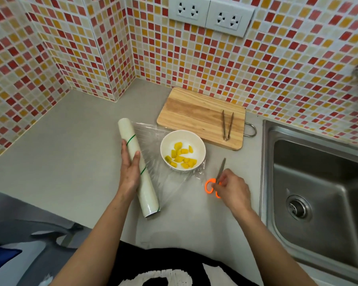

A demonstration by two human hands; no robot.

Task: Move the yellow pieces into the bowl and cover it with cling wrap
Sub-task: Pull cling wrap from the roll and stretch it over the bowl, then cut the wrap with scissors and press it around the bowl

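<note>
- Taking the white bowl (183,151) as my landmark: well to its left, my left hand (129,172) lies on the cling wrap roll (137,166), fingers curled over the top and thumb against its near side, a loose hold rather than a tight fist.
- The roll rests on the grey counter (70,151), running from behind-left of the bowl to in front of it.
- A clear sheet of wrap (165,182) stretches from the roll towards the bowl and passes under it; the bowl's mouth is uncovered.
- Inside the bowl I see the yellow pieces (181,155), heaped towards its near side.
- Behind the bowl, a wooden cutting board (194,114) holds metal tongs (227,125).
- Just right and in front of the bowl, my right hand (233,189) is closed around the orange-handled scissors (215,180), blades pointing back towards the board.
- Far right of the bowl, a steel sink (318,182).
</note>
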